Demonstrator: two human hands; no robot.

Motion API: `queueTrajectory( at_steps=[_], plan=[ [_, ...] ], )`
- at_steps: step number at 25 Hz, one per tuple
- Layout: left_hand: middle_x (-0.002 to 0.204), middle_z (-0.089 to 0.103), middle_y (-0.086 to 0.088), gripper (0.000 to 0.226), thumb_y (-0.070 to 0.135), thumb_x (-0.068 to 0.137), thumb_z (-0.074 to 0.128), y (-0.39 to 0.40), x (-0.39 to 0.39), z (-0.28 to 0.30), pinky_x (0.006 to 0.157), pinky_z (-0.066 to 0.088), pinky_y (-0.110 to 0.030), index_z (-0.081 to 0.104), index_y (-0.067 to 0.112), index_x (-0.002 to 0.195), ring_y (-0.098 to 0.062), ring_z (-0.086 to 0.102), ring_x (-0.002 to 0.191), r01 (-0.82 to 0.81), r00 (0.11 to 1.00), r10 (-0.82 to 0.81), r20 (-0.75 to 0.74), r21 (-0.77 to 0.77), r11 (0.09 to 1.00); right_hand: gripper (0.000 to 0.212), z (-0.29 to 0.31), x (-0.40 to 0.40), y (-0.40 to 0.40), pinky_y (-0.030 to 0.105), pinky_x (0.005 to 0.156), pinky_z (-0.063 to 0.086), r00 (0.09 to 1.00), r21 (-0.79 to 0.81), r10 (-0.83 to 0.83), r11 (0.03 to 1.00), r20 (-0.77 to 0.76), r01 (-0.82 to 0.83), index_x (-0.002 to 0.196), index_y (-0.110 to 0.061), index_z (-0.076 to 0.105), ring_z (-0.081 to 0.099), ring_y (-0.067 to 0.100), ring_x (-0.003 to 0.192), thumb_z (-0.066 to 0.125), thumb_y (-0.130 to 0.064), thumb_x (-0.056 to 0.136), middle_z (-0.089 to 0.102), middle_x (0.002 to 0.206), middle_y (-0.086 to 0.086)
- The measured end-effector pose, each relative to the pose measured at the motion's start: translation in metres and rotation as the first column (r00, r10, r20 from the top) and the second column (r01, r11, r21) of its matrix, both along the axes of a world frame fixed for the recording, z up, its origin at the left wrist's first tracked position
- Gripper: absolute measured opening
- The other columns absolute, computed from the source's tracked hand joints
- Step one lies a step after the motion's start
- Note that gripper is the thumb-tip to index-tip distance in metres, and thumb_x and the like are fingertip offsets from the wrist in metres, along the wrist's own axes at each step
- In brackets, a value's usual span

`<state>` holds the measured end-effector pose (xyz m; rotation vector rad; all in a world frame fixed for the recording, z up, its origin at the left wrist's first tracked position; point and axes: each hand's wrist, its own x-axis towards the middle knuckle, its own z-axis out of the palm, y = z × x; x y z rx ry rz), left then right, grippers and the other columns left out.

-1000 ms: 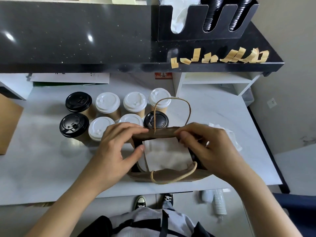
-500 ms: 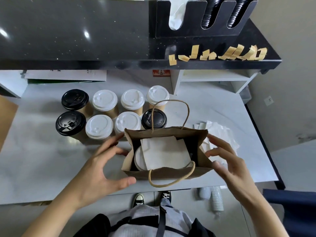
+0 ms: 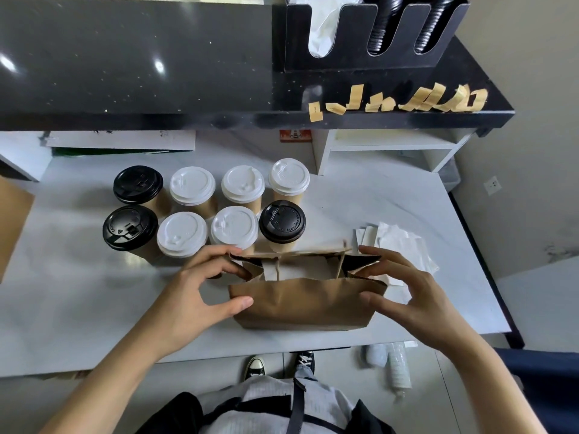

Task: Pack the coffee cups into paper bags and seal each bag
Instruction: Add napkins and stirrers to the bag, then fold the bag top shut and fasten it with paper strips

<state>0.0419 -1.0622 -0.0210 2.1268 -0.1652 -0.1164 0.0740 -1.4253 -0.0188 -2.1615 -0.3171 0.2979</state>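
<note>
A brown paper bag (image 3: 304, 303) stands near the front edge of the white table (image 3: 78, 296), its top pressed nearly flat, with white paper showing in the narrow gap. My left hand (image 3: 200, 289) pinches the bag's left end between fingers and thumb. My right hand (image 3: 404, 288) pinches its right end the same way. Behind the bag stand several kraft coffee cups in two rows, some with white lids (image 3: 192, 186) and some with black lids (image 3: 282, 221).
A pile of white napkins (image 3: 398, 245) lies right of the bag. Several strips of tan tape (image 3: 404, 100) hang from the black shelf's edge above. A black holder (image 3: 360, 32) with lids sits on that shelf. A brown box edge (image 3: 12, 227) shows at far left.
The bag was wide open with its handles up and my hands spread beside it. Now both hands pinch its ends and the top is squeezed together, handles tucked inside.
</note>
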Motion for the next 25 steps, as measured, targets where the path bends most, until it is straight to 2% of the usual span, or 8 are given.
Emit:
queueTrajectory(
  at_steps=[3, 6, 9, 13, 16, 19, 21, 25],
  plan=[
    [0.127, 0.065, 0.008, 0.042, 0.038, 0.07, 0.086, -0.003, 0.001, -0.006, 0.101, 0.043, -0.018, 0.07, 0.029, 0.108, -0.01, 0.063, 0.117, -0.081, 0.997, 0.081, 0.014, -0.031, 0.996, 0.014, -0.005, 0.001, 0.002, 0.026, 0.097, 0.041, 0.997, 0.025, -0.076, 0.997, 0.026, 0.076, 0.097, -0.036, 0.075, 0.056, 0.0, 0.129, 0.079, -0.039, 0.083, 0.06, 0.138, -0.025],
    [0.123, 0.07, 0.008, 0.051, 0.033, 0.069, 0.089, -0.004, 0.003, -0.011, 0.098, 0.049, -0.027, 0.056, 0.023, 0.106, -0.014, 0.066, 0.112, -0.151, 0.988, 0.149, -0.03, -0.103, 0.983, 0.017, -0.013, -0.001, 0.005, 0.028, 0.095, 0.042, 0.985, 0.065, -0.164, 0.985, 0.052, 0.16, 0.089, -0.027, 0.073, 0.06, 0.002, 0.124, 0.081, -0.039, 0.08, 0.066, 0.13, -0.025],
    [0.123, 0.066, 0.004, 0.062, 0.031, 0.075, 0.09, -0.005, 0.004, -0.012, 0.101, 0.046, -0.022, 0.058, 0.032, 0.128, -0.017, 0.063, 0.116, -0.081, 0.997, 0.08, -0.012, -0.1, 0.992, 0.023, -0.019, -0.003, 0.005, 0.034, 0.099, 0.042, 0.979, 0.097, -0.197, 0.977, 0.046, 0.192, 0.092, -0.023, 0.068, 0.059, 0.004, 0.126, 0.084, -0.035, 0.079, 0.067, 0.128, -0.024],
    [0.125, 0.058, 0.008, 0.038, 0.041, 0.083, 0.074, -0.012, 0.009, -0.01, 0.102, 0.036, -0.008, 0.07, 0.042, 0.121, -0.014, 0.055, 0.127, 0.007, 0.999, -0.006, 0.039, -0.018, 1.0, 0.039, -0.021, 0.0, 0.005, 0.028, 0.099, 0.047, 0.973, 0.146, -0.229, 0.964, 0.03, 0.223, 0.105, -0.029, 0.058, 0.061, 0.008, 0.124, 0.086, -0.023, 0.079, 0.069, 0.127, -0.021],
    [0.127, 0.065, 0.009, 0.03, 0.03, 0.09, 0.078, -0.014, 0.012, -0.01, 0.103, 0.041, -0.015, 0.072, 0.037, 0.118, -0.016, 0.059, 0.127, 0.042, 0.997, -0.038, 0.06, -0.062, 0.997, 0.053, -0.018, 0.001, 0.002, 0.021, 0.101, 0.046, 0.98, 0.185, -0.194, 0.966, 0.046, 0.182, 0.126, -0.035, 0.059, 0.061, 0.011, 0.125, 0.085, -0.023, 0.082, 0.069, 0.128, -0.013],
    [0.125, 0.069, 0.007, 0.028, 0.022, 0.089, 0.076, -0.015, 0.013, -0.011, 0.104, 0.044, -0.02, 0.074, 0.033, 0.115, -0.016, 0.062, 0.124, 0.051, 0.997, -0.045, 0.067, -0.099, 0.994, 0.031, -0.016, 0.001, 0.002, 0.021, 0.098, 0.046, 0.978, 0.159, -0.191, 0.971, 0.078, 0.177, 0.114, -0.036, 0.073, 0.063, 0.012, 0.121, 0.08, -0.036, 0.083, 0.072, 0.121, -0.012],
    [0.12, 0.071, 0.005, 0.025, 0.019, 0.089, 0.075, -0.017, 0.014, -0.013, 0.103, 0.046, -0.022, 0.076, 0.03, 0.111, -0.016, 0.064, 0.12, 0.042, 0.997, -0.034, 0.067, -0.118, 0.992, 0.019, -0.014, 0.001, 0.003, 0.02, 0.096, 0.046, 0.971, 0.19, -0.214, 0.963, 0.111, 0.19, 0.1, -0.035, 0.078, 0.067, 0.015, 0.115, 0.08, -0.031, 0.082, 0.075, 0.113, -0.008],
    [0.112, 0.072, 0.006, 0.021, 0.018, 0.087, 0.075, -0.022, 0.016, -0.012, 0.101, 0.049, -0.027, 0.079, 0.027, 0.105, -0.016, 0.067, 0.114, 0.014, 0.998, -0.006, 0.065, -0.123, 0.992, 0.012, -0.014, 0.002, 0.003, 0.024, 0.095, 0.049, 0.963, 0.231, -0.25, 0.948, 0.104, 0.221, 0.088, -0.035, 0.081, 0.069, 0.017, 0.109, 0.082, -0.029, 0.077, 0.077, 0.104, -0.009]
  ],
)
